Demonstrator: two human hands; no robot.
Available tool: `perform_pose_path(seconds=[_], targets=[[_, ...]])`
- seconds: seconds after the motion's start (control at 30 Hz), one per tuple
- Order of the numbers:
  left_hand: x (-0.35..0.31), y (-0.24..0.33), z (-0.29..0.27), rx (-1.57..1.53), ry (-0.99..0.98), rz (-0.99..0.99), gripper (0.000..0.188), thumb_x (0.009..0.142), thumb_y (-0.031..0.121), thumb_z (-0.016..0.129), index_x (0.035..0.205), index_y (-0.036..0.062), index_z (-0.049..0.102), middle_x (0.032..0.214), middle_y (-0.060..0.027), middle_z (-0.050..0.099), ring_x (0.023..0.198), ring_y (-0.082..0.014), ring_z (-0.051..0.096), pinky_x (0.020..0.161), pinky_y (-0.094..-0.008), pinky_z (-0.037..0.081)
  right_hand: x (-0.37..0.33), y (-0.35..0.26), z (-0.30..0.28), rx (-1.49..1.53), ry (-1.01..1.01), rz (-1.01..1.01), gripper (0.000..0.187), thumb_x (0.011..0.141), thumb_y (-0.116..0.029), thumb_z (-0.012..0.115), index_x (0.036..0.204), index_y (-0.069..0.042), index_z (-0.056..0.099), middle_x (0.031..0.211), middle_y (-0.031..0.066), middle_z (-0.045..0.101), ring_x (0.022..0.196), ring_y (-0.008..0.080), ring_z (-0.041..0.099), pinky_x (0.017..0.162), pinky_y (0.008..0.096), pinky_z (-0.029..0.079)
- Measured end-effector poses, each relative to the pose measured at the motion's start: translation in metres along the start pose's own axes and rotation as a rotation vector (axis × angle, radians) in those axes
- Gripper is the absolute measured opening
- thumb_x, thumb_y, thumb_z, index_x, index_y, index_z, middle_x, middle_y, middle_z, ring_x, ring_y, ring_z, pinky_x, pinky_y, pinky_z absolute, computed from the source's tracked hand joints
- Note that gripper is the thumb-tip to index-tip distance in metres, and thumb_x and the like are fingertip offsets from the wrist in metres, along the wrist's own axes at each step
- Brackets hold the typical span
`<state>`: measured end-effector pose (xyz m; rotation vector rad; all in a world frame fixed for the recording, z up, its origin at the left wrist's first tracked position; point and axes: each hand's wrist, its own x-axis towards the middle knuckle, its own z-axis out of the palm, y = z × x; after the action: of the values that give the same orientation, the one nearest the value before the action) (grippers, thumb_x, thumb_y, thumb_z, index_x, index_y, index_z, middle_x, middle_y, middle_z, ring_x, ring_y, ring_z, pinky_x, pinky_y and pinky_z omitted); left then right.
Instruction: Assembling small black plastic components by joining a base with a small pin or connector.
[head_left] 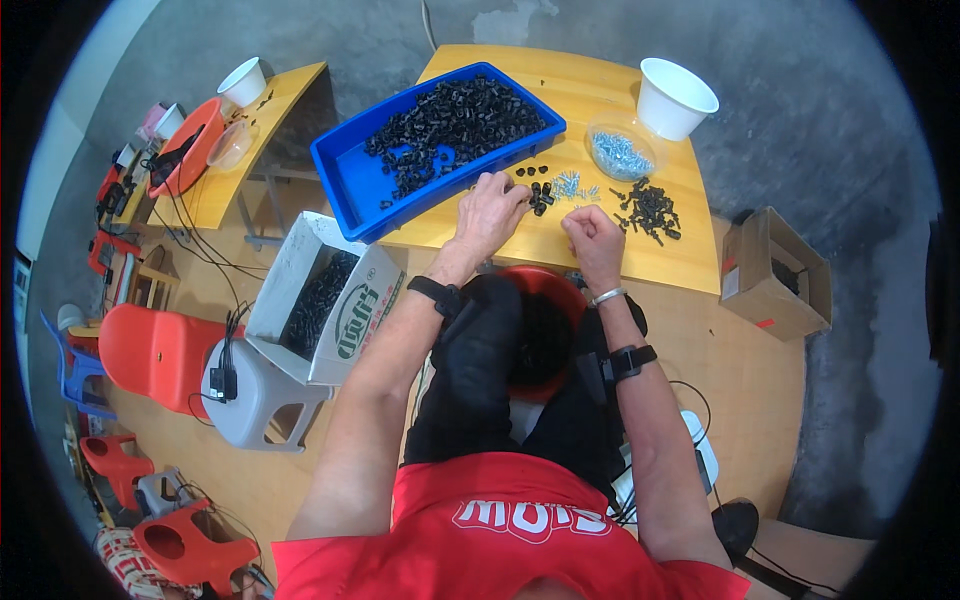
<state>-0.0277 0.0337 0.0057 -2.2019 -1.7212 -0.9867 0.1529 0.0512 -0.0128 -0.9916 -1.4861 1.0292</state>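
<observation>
Both forearms reach forward over the wooden table (640, 262); the left hand (490, 208) lies knuckles-up, fingertips touching small black parts (541, 195) — its grasp hidden. The right hand (592, 236) is curled shut, seemingly pinching something tiny; silver screws (570, 184) lie just beyond.

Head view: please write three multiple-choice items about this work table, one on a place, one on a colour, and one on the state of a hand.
1. Where is the white cup standing?
A. at the far right corner of the wooden table
B. inside the blue tray
C. on the floor

2. What colour is the tray that holds the black plastic parts?
A. red
B. blue
C. white

3. How is the right hand held?
A. flat and open on the table
B. curled into a loose fist
C. resting on the cup

Answers: 1 A, the cup stands by the clear bowl of screws at that corner. 2 B, its walls are plainly blue. 3 B, the fingers are folded in near the loose screws.
</observation>
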Motion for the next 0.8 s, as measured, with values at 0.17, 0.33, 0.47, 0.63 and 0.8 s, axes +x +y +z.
perform_pose_path(seconds=[0.17, 0.33, 0.47, 0.63, 0.8], targets=[[-0.003, 0.001, -0.003, -0.029, 0.016, 0.003, 0.022, 0.074, 0.018, 0.065, 0.095, 0.0148, 0.064, 0.096, -0.0037, 0.056, 0.094, -0.0228, 0.051, 0.076, -0.0339, 0.047, 0.000, -0.002, 0.002, -0.042, 0.007, -0.017, 0.007, 0.077, -0.006, 0.063, 0.073, -0.003, 0.058, 0.057, -0.0019, 0.055, 0.049, 0.0036, 0.050, 0.046, 0.0188, 0.040], [-0.006, 0.001, -0.007, -0.018, -0.036, 0.003, 0.025, 0.074, 0.019, 0.065, 0.099, 0.0172, 0.064, 0.105, -0.0030, 0.057, 0.099, -0.0246, 0.049, 0.080, -0.0341, 0.046, 0.001, 0.001, 0.001, -0.086, 0.015, -0.007, 0.007, 0.077, -0.007, 0.063, 0.073, -0.003, 0.058, 0.057, -0.0010, 0.055, 0.049, 0.0043, 0.051, 0.047, 0.0191, 0.041], [-0.009, 0.001, -0.013, -0.007, -0.004, 0.062, 0.027, 0.072, 0.019, 0.065, 0.099, 0.0173, 0.065, 0.109, -0.0025, 0.057, 0.101, -0.0257, 0.047, 0.080, -0.0351, 0.047, 0.000, -0.001, 0.002, -0.090, 0.015, 0.000, 0.008, 0.077, -0.007, 0.063, 0.073, -0.003, 0.058, 0.056, -0.0005, 0.056, 0.048, 0.0047, 0.051, 0.047, 0.0195, 0.041], [-0.011, 0.000, -0.018, 0.032, 0.035, 0.109, 0.030, 0.069, 0.020, 0.068, 0.099, 0.0174, 0.064, 0.109, -0.0022, 0.056, 0.102, -0.0252, 0.045, 0.077, -0.0359, 0.046, 0.000, 0.000, 0.003, -0.140, 0.012, -0.036, 0.008, 0.076, -0.008, 0.063, 0.073, -0.003, 0.058, 0.055, 0.0003, 0.056, 0.048, 0.0058, 0.051, 0.047, 0.0209, 0.041], [-0.015, -0.001, -0.027, 0.070, 0.004, 0.053, 0.037, 0.068, 0.027, 0.070, 0.104, 0.0183, 0.063, 0.114, -0.0028, 0.055, 0.108, -0.0259, 0.044, 0.078, -0.0355, 0.041, 0.001, 0.000, 0.003, -0.184, 0.033, -0.063, 0.008, 0.076, -0.008, 0.064, 0.073, -0.003, 0.058, 0.056, 0.0014, 0.056, 0.048, 0.0071, 0.052, 0.047, 0.0217, 0.041]])
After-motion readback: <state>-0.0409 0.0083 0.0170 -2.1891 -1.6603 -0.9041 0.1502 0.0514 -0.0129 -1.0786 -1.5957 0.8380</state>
